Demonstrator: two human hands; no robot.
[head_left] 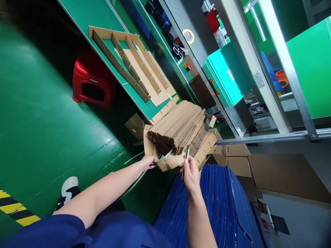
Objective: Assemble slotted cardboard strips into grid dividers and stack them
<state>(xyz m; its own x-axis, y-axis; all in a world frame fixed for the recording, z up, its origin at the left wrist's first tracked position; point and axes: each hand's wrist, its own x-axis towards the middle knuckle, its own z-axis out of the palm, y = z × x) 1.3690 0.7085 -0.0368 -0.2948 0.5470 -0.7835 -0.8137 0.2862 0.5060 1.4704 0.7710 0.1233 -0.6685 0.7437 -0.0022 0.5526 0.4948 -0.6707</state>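
My left hand point(148, 162) is closed on a pale strap point(136, 183) at the near corner of an open cardboard box point(148, 143). One stretch of the strap curves inside the box and another hangs down to the left. In my right hand point(190, 172) is a slim, dark, metallic-looking tool point(186, 153), held upright at the box's near edge; its exact kind is unclear. A dense stack of corrugated cardboard strips point(178, 119) fills much of the box, with slotted strips point(205, 150) along its right side.
Cardboard dividers point(124, 74), partly slotted together, lie on the green table point(80, 15). Stacked blue sheets point(207, 203) stand close on the right. A red stool point(90, 81) is left of the table. A teal case point(229, 74) and a tape roll point(188, 36) rest on a grey shelf.
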